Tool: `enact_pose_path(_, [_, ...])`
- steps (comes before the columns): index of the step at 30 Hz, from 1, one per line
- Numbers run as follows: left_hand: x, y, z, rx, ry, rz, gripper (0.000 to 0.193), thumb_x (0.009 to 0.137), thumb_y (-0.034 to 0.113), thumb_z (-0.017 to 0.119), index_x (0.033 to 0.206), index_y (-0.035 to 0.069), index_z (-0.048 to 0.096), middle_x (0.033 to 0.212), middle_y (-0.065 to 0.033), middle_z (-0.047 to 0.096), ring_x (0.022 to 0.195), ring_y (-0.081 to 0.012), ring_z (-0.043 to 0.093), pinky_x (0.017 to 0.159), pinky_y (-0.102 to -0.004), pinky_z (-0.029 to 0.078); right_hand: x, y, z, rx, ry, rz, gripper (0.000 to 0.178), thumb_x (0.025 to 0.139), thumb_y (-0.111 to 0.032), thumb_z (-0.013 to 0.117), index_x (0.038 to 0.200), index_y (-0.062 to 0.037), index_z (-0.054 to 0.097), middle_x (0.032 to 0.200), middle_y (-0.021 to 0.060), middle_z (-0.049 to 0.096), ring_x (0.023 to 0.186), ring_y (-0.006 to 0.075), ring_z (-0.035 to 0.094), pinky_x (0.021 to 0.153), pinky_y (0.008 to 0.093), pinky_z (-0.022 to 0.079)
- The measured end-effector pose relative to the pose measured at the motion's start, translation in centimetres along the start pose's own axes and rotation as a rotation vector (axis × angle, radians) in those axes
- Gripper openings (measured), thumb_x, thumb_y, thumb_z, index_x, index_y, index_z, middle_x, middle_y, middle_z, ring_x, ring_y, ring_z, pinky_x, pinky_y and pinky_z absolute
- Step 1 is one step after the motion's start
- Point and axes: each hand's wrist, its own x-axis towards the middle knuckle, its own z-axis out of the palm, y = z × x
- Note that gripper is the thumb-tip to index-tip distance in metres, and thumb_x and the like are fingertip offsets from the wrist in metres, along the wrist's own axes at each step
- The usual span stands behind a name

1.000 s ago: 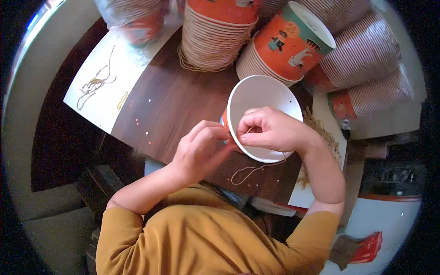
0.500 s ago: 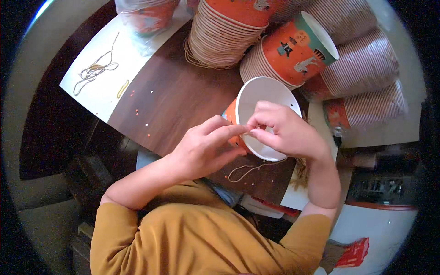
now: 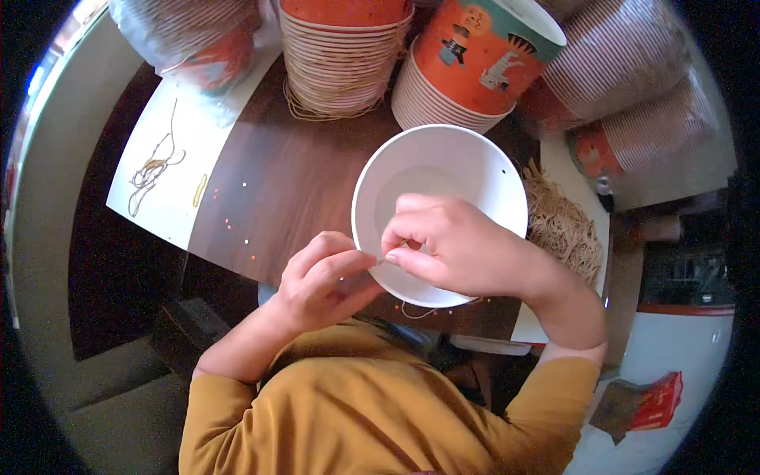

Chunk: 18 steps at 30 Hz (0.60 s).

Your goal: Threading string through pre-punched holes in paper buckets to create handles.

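Wht-lined bucket (image 3: 463, 170) faces up, cord (image 3: 412, 315) nr rim.

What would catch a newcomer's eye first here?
Probably the white-lined bucket mid-picture, with the right hand over its mouth and the left hand at its near-left rim. Then the orange bucket stacks beyond it, and the tangled heap of tan string to its right.

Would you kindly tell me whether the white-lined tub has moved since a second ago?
Yes: the tub appears more face-on to the camera, and its left rim has shifted left, nearer the yellow strip.
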Motion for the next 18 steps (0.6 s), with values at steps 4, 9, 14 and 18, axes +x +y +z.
enact_pose_path(4, [0.2,-0.2,0.0,-0.02,0.005,0.04,0.045,0.063,0.002,0.081,0.103,0.0,0.058,0.085,-0.011,0.058,0.072,-0.0244,0.06,0.06,-0.033,0.051,0.0,0.2,-0.2,0.028,0.014,0.016,0.011,0.081,-0.013,0.058,0.08,-0.0033,0.063,0.083,0.0141,0.059,0.078,0.0327,0.06,0.071,0.0416,0.048])
enact_pose_path(9, [0.3,-0.4,0.1,-0.028,0.016,0.045,0.045,0.064,0.001,0.08,0.102,-0.001,0.058,0.085,-0.0117,0.058,0.072,-0.0247,0.059,0.06,-0.0336,0.05,0.0,1.0,0.1,0.051,0.027,-0.039,0.011,0.082,-0.012,0.06,0.085,-0.0024,0.063,0.079,0.0105,0.056,0.066,0.0237,0.057,0.062,0.0337,0.046])
enact_pose_path(14, [1.0,0.2,-0.4,-0.047,0.002,-0.008,0.041,0.064,0.01,0.082,0.099,0.0,0.062,0.079,-0.01,0.058,0.067,-0.022,0.057,0.057,-0.0311,0.048,-0.2,0.8,-0.5,0.088,0.039,-0.015,0.01,0.082,-0.011,0.061,0.084,-0.0021,0.063,0.079,0.0099,0.057,0.068,0.022,0.057,0.062,0.0328,0.046])
enact_pose_path(18, [2.6,1.0,-1.8,0.125,-0.066,-0.064,0.036,0.066,0.015,0.08,0.096,0.004,0.065,0.072,-0.0042,0.057,0.058,-0.0184,0.049,0.051,-0.0301,0.039,-0.6,0.2,-1.2,0.144,0.082,-0.025,0.01,0.083,-0.011,0.062,0.084,-0.0012,0.063,0.078,0.0093,0.057,0.071,0.02,0.058,0.063,0.0311,0.046])
